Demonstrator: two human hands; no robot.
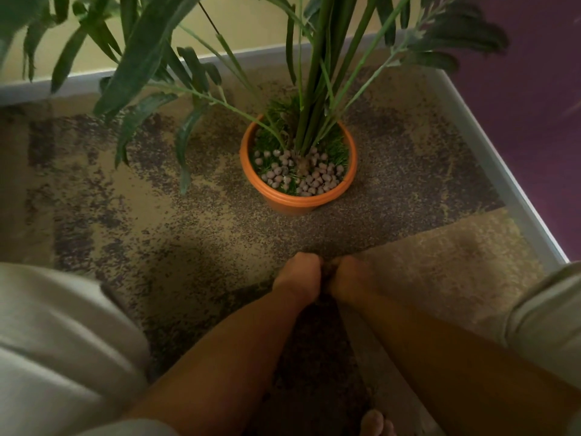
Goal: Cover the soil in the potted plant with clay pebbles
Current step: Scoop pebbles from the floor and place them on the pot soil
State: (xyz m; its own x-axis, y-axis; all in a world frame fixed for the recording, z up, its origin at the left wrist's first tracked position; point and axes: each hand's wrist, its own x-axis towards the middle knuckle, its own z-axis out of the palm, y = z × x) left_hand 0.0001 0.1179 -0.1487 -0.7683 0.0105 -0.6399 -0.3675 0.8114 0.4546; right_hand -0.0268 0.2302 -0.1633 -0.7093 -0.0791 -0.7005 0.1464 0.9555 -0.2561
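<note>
An orange plastic pot (248,171) stands on the carpet and holds a tall plant (317,89) with long green fronds. Grey-brown clay pebbles (301,174) lie over the near half of the pot's surface, around the stem base. The far half shows green grass-like cover (338,146). My left hand (298,275) and my right hand (350,278) are pressed side by side in front of the pot, well short of its rim. Their fingers curl downward and inward. A dark lumpy mass that looks like pebbles shows in the gap between them.
A mottled brown and tan carpet (157,215) covers the floor. A grey baseboard (503,174) runs along the right wall and another along the back. Fronds hang low over the left. My light trouser legs (63,341) flank my arms, and toes (375,423) show at the bottom.
</note>
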